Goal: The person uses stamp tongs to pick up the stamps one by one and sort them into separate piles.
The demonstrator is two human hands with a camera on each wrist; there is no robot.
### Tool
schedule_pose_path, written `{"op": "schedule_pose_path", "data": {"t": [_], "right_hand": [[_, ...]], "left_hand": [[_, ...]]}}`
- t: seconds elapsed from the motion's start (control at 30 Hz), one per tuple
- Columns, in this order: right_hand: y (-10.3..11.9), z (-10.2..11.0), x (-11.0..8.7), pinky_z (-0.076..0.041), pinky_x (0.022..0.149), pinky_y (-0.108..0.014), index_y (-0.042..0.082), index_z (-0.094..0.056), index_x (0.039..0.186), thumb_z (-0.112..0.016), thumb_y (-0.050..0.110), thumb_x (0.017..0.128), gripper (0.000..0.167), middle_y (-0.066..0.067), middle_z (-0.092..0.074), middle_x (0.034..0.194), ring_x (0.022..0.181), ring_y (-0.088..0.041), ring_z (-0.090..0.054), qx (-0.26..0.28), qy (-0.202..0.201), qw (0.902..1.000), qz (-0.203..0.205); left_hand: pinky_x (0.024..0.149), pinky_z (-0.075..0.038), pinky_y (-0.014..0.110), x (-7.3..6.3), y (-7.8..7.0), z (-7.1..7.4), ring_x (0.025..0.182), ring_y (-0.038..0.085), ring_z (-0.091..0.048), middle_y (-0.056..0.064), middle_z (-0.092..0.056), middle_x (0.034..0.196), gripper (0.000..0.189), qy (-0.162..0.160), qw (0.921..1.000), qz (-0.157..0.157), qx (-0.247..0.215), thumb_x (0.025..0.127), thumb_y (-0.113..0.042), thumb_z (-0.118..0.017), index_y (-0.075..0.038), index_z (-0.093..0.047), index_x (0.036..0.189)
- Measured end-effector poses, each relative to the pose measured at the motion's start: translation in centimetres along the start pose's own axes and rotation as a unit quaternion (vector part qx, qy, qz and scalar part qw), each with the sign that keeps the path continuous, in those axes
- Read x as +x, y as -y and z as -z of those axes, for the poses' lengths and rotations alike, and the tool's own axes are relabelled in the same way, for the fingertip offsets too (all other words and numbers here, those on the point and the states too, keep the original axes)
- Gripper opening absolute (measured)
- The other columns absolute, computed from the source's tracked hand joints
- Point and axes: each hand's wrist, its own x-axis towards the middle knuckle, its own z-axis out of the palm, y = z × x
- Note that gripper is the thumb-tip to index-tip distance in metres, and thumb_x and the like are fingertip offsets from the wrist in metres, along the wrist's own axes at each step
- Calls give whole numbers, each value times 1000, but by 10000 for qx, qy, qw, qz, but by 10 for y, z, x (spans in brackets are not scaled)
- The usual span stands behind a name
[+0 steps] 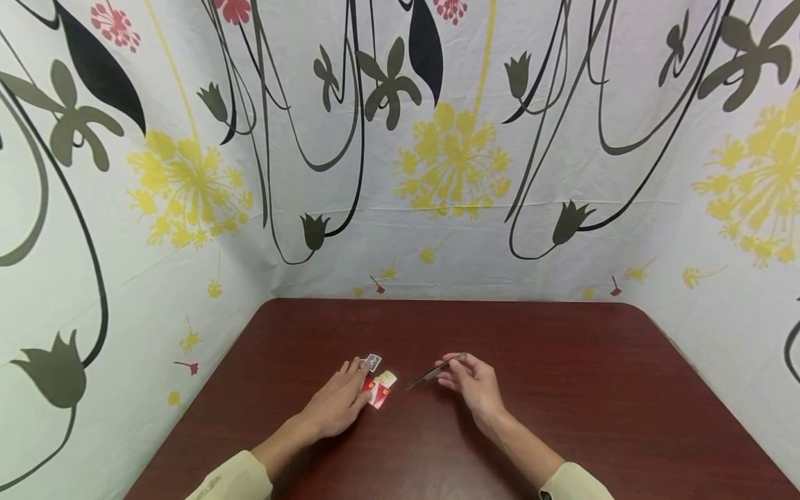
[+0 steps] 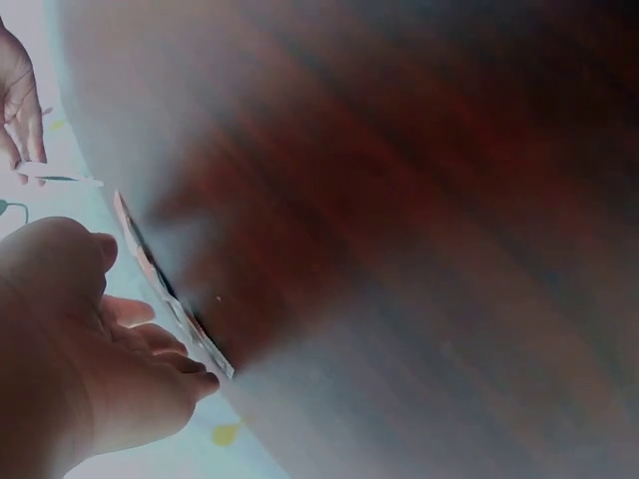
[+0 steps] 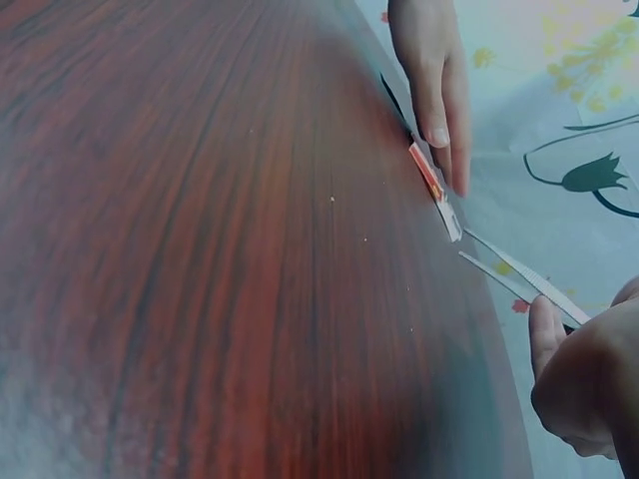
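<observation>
overhead, a head camera looks onto a glossy, reddish-brown wood-grain table (image 1: 550, 389) with rounded far corners. around it hangs white cloth (image 1: 400, 271), lightly creased, printed with large yellow flower bursts (image 1: 453, 163), dark olive tulips (image 1: 569, 222), black leaves (image 1: 426, 52) and small red blossoms.

left of the table's middle lies a loose group of small, flat paper pieces: a red-and-white one (image 1: 380, 396) with a tiny yellow mark, a pale yellow one (image 1: 387, 379) just beyond it, and a grey, white-bordered one (image 1: 373, 362) farthest away. any lettering on them is too small to read.

the person's left hand (image 1: 337, 403) reaches over their left edge, fingers mostly straight and slightly apart, partly covering the pieces. the right hand (image 1: 478, 389) pinches slim silver metal tweezers (image 1: 431, 375); their bare, parted tips point toward the pale yellow piece, near it but not touching. both arms wear cream sleeves (image 1: 234, 479).
</observation>
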Motion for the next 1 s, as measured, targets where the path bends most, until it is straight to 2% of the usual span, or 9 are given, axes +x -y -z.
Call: {"op": "schedule_pose_path", "data": {"t": [0.17,0.37,0.5,0.67,1.0], "right_hand": [[1,-1,-1,-62,83,-33,-20,-62,121,-56,-6,107,21,-34,-72,116,87,-20,-76,98,-108,9999,-55],[1,-1,0,-61,85,-31,-22,-62,124,-62,-14,100,25,-35,-71,118,100,-25,-77,58,-108,9999,-101],[2,-1,1,-61,85,-31,-20,-64,124,-63,-15,99,26,-33,-72,119,104,-27,-76,-85,-138,9997,-185],[3,-2,0,-62,83,-32,-17,-67,123,-63,-13,100,24,-30,-73,119,96,-21,-75,-274,-135,9994,-184],[0,-1,2,-62,86,-36,-16,-67,120,-61,-13,101,20,-29,-73,118,98,-25,-74,-394,-110,9991,-93]], "left_hand": [[121,-29,63,2,2,-3,153,52,-29,33,-33,165,58,-46,9997,-248,8,112,-26,-54,3,-41,160],[121,-30,62,3,4,-7,154,50,-29,32,-33,165,59,-91,9995,-316,-31,111,-25,-56,3,-40,161],[122,-29,61,3,4,-7,155,49,-28,31,-33,166,60,-173,9990,-326,-239,111,-23,-57,4,-38,161],[122,-29,61,2,3,-9,156,46,-29,28,-34,167,61,-268,9986,-261,-363,111,-24,-58,1,-37,163],[116,-33,69,5,7,-12,155,42,-31,21,-38,167,60,-480,9955,-148,-804,111,-25,-59,-6,-39,164]]}}
